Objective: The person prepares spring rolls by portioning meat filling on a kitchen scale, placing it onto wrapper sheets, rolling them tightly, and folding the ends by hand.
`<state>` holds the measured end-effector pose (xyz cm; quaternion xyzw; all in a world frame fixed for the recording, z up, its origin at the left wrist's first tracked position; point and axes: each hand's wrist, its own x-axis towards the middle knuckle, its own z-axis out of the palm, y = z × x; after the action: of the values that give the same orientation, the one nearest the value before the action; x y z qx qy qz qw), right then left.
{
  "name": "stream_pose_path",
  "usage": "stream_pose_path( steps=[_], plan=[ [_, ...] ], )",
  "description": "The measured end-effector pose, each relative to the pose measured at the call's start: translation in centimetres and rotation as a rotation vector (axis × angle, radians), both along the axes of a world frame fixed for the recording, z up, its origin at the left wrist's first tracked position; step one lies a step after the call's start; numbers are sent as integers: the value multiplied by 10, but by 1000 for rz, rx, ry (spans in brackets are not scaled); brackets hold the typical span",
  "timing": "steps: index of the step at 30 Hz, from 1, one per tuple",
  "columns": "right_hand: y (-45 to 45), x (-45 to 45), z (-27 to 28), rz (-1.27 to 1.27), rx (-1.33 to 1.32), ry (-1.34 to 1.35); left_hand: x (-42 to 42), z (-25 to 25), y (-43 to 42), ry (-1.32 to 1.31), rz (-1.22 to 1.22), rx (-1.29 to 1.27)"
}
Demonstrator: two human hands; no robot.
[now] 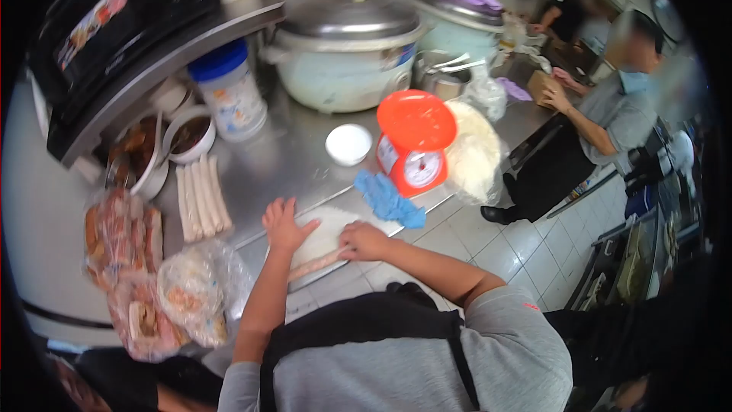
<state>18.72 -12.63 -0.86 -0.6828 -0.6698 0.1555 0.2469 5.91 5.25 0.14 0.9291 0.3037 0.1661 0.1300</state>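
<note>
A pale flat sheet (326,230) lies near the counter's front edge, with a strip of pinkish filling (316,263) along its near side. On the sheet's left part rests my left hand (287,227), its fingers spread and nothing in it. My right hand (361,242) is curled at the sheet's right side, by the end of the filling; what its fingers pinch is too small to make out. Several long white rolls (202,198) lie side by side to the left. Beyond my right hand is a crumpled blue cloth or glove (389,198).
A red scale (418,137), a white bowl (348,144) and a bag of white food (471,156) stand ahead. Large pots (343,53) are behind. Bagged meat (126,240) and a blue-lidded tub (229,95) are left. A co-worker (602,118) stands right.
</note>
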Motion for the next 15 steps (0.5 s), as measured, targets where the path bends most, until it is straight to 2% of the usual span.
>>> stream_pose_path(
  steps=[2,5,7,13,15],
  plan=[
    [-6,-2,-12,4,131,2,1,-9,4,-56,-16,41],
    [5,-16,-5,77,58,23,-5,-11,5,-65,12,49],
    [-1,-11,31,-29,39,-23,-8,-5,4,-26,45,17],
    [-9,-23,14,-69,132,-93,0,-9,3,-13,23,25],
    [-7,-18,14,-45,23,-81,3,-11,3,-42,17,32]
  ],
)
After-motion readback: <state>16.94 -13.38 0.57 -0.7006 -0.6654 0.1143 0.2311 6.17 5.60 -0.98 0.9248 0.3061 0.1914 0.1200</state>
